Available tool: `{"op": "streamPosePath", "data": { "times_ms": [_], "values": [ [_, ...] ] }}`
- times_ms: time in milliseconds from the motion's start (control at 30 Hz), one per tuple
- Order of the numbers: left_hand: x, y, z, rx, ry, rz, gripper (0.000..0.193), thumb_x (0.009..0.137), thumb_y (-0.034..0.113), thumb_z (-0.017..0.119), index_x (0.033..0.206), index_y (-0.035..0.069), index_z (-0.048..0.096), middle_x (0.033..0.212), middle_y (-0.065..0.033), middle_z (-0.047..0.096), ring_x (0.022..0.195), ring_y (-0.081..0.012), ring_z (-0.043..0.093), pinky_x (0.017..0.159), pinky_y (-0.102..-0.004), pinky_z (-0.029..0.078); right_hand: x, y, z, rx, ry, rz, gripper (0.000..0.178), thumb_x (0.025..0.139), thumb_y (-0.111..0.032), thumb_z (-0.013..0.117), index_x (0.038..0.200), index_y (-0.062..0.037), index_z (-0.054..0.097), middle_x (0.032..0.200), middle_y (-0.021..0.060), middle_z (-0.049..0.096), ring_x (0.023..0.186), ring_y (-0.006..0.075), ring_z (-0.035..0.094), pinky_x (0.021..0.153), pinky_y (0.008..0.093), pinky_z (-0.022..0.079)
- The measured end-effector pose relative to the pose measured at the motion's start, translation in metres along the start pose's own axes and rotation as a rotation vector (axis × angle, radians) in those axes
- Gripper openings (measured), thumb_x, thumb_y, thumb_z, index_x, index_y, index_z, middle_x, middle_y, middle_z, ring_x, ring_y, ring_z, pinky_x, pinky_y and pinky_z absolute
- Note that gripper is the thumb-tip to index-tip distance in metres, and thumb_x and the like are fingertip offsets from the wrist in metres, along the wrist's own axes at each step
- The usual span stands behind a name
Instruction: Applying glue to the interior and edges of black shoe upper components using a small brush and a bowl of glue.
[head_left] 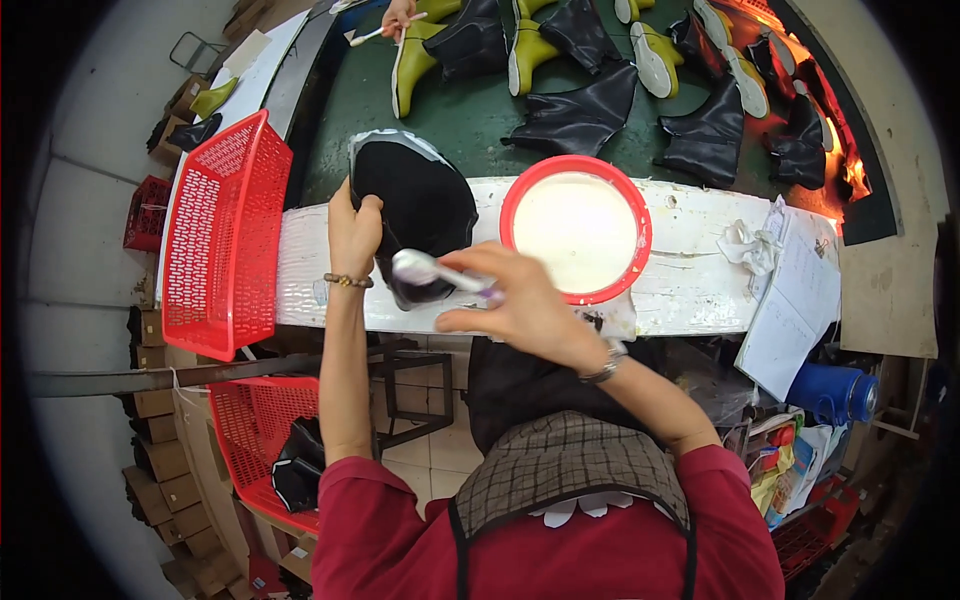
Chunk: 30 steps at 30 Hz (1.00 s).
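My left hand (pixel 354 236) grips the side of a black boot upper (pixel 415 195), its thumb bent over the rim. A pale, whitish band runs along the upper's far edge. In my right hand (pixel 520 310) is a small brush (pixel 425 269), its white head and purple-marked handle blurred by motion. The brush head is over the near end of the upper; whether it touches cannot be made out. Just right of the upper, a red-rimmed basin (pixel 643 235) of creamy white liquid rests on the white-smeared board (pixel 690 290).
Black and yellow-green boots (pixel 535 55) lie across the green bench (pixel 335 110), near an orange glow at right. Another person's hand (pixel 398 15) holds a brush at top. Red baskets (pixel 225 240) stand left; papers (pixel 790 300) and a blue flask (pixel 835 392) are right.
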<state>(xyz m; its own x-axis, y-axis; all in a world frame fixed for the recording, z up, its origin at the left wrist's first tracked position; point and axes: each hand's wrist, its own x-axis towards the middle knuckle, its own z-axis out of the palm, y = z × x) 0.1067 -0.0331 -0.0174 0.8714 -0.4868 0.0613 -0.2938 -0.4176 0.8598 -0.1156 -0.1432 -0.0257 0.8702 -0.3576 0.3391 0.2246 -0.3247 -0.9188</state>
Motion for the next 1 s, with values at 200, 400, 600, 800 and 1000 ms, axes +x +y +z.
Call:
{"op": "streamPosePath", "data": {
  "times_ms": [200, 400, 600, 800, 1000],
  "values": [
    [0.012, -0.039, -0.008, -0.67, -0.025, -0.15, 0.043, 0.101, 0.027, 0.058, 0.131, -0.005, 0.058, 0.123, -0.01, 0.066, 0.109, -0.0179, 0.061, 0.096, -0.0306, 0.048, 0.005, 0.032, 0.055, -0.104, -0.093, -0.025, 0.042, 0.083, -0.01, 0.075, 0.122, 0.0007, 0.066, 0.103, 0.0173, 0.068, 0.089, 0.0351, 0.066, 0.076, 0.0412, 0.052],
    [-0.045, -0.078, -0.017, -0.312, -0.414, 0.161, 0.112, 0.079, 0.059, 0.08, 0.157, 0.0, 0.026, 0.151, -0.0144, 0.045, 0.135, -0.0245, 0.046, 0.111, -0.0325, 0.038, 0.018, 0.011, 0.028, -0.128, -0.119, -0.143, 0.036, 0.08, 0.006, 0.064, 0.115, -0.0011, 0.068, 0.099, 0.0145, 0.068, 0.083, 0.0333, 0.067, 0.069, 0.0383, 0.052],
    [-0.099, -0.077, 0.009, 0.17, -0.455, 0.128, 0.085, 0.063, 0.013, 0.096, 0.132, 0.0, 0.049, 0.113, -0.0099, 0.063, 0.105, -0.0183, 0.061, 0.093, -0.0351, 0.049, 0.011, -0.013, -0.003, -0.05, -0.162, -0.149, 0.035, 0.079, 0.008, 0.065, 0.112, -0.0014, 0.071, 0.1, 0.0121, 0.069, 0.084, 0.029, 0.068, 0.068, 0.0346, 0.052],
    [-0.115, -0.046, 0.052, -0.223, 0.057, 0.169, 0.061, 0.072, 0.001, 0.081, 0.126, -0.007, 0.054, 0.111, -0.0154, 0.068, 0.105, -0.0235, 0.065, 0.091, -0.0351, 0.051, -0.006, -0.03, -0.057, -0.127, 0.145, -0.073, 0.029, 0.083, -0.007, 0.078, 0.112, -0.0071, 0.074, 0.098, 0.007, 0.068, 0.082, 0.0212, 0.068, 0.068, 0.0329, 0.053],
    [-0.119, -0.037, 0.027, -0.134, -0.117, 0.219, 0.049, 0.078, -0.002, 0.076, 0.123, -0.008, 0.057, 0.115, -0.0158, 0.068, 0.107, -0.0232, 0.066, 0.093, -0.0338, 0.05, -0.058, 0.009, -0.151, -1.002, 0.3, 0.266, 0.025, 0.087, -0.03, 0.076, 0.107, -0.0144, 0.077, 0.093, 0.0026, 0.065, 0.071, 0.021, 0.065, 0.059, 0.0335, 0.049]
  ]
}}
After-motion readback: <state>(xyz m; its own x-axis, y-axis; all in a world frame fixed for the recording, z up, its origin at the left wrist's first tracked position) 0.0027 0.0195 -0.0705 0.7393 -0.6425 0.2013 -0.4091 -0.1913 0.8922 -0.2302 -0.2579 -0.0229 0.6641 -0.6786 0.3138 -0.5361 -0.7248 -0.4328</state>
